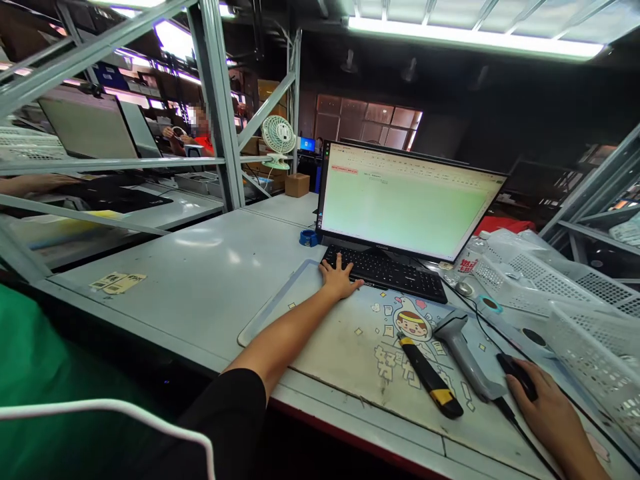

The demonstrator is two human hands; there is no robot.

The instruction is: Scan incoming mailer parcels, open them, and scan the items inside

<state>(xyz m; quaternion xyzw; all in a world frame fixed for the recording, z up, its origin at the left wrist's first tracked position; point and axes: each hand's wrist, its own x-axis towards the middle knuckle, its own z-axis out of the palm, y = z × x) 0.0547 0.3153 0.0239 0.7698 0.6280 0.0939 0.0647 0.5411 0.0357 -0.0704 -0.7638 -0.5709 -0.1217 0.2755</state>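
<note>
Resting the left hand (340,277), fingers spread, on the left end of the keyboard (395,272) below the monitor (400,200); cupping the right hand (545,408) over the black mouse (515,371), just beside the scanner (467,353) and box cutter (430,377) on the desk mat (345,347)

We saw matt black plastic: the keyboard (395,272) under our left fingers (336,267), the mouse (513,368) under our right fingers (539,388).

On your desk mat (350,347), lower centre of the frame, large characters seem to read 努力 beside a cartoon figure (413,325). The writing on your monitor (400,207) and on the labels (117,283) at the bench's left edge is too small to read.
</note>
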